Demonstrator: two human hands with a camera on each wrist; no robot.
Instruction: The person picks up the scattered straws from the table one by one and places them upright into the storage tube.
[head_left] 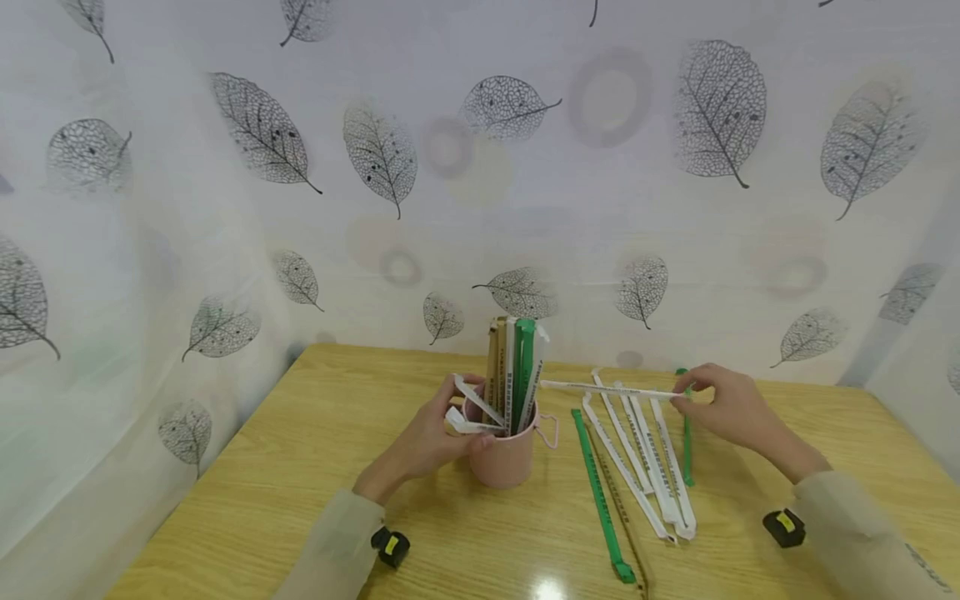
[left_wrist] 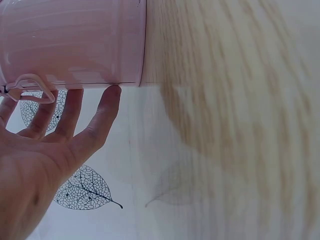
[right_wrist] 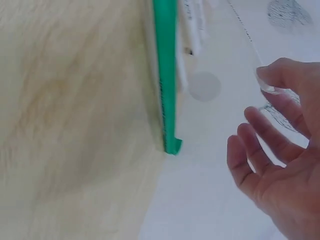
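Observation:
A small pink bucket (head_left: pixel 504 464) stands on the table, filled with wrapped straws (head_left: pixel 510 375) in brown, white and green; two white ones lean out to the left. My left hand (head_left: pixel 438 425) holds the bucket from its left side, thumb near the front rim; the left wrist view shows its fingertips against the wall of the pink bucket (left_wrist: pixel 75 45). Between thumb and index finger, my right hand (head_left: pixel 727 407) pinches one end of a white wrapped straw (head_left: pixel 607 389). That straw points left, its far end close beside the straws in the bucket.
Several white wrapped straws (head_left: pixel 651 458) lie fanned out right of the bucket. Beside them are a green straw (head_left: pixel 602 500) and a brown straw (head_left: pixel 618 504). Another green straw (head_left: pixel 687 454) lies under the right hand. A leaf-patterned curtain (head_left: pixel 525 192) hangs behind the wooden table (head_left: pixel 247 492).

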